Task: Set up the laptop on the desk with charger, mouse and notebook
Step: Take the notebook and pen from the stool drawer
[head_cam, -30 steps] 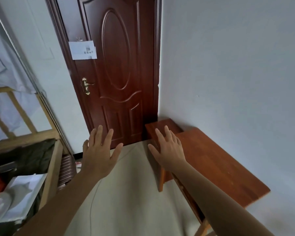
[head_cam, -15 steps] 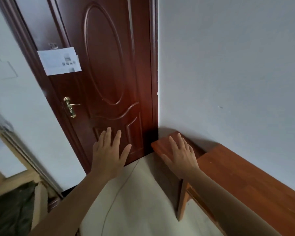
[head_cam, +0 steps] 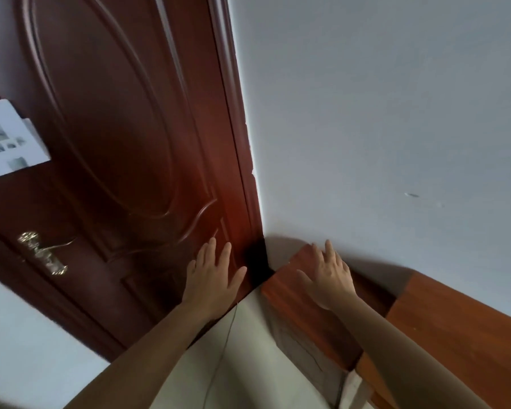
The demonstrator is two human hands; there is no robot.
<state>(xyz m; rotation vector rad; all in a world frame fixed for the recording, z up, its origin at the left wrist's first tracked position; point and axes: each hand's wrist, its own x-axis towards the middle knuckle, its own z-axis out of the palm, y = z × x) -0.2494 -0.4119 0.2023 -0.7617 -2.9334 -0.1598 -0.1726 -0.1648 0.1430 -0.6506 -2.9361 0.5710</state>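
A reddish-brown wooden desk [head_cam: 455, 329] stands against the white wall at the right, its top bare where it shows. A darker, lower wooden surface [head_cam: 289, 287] adjoins its far end in the corner. My left hand [head_cam: 211, 278] is stretched forward in front of the door, fingers spread, holding nothing. My right hand [head_cam: 329, 276] hovers over the darker surface, fingers apart and empty. No laptop, charger, mouse or notebook is in view.
A dark brown panelled door [head_cam: 115, 172] with a brass handle [head_cam: 42, 252] and a white paper sheet [head_cam: 9, 143] fills the left. The white wall [head_cam: 381, 128] meets it at the corner. Pale floor [head_cam: 242, 364] with a thin crack lies below.
The view has swung right and upward, closer to the door and corner; the wooden frame at the left has left the view. Both hands stay outstretched and empty.
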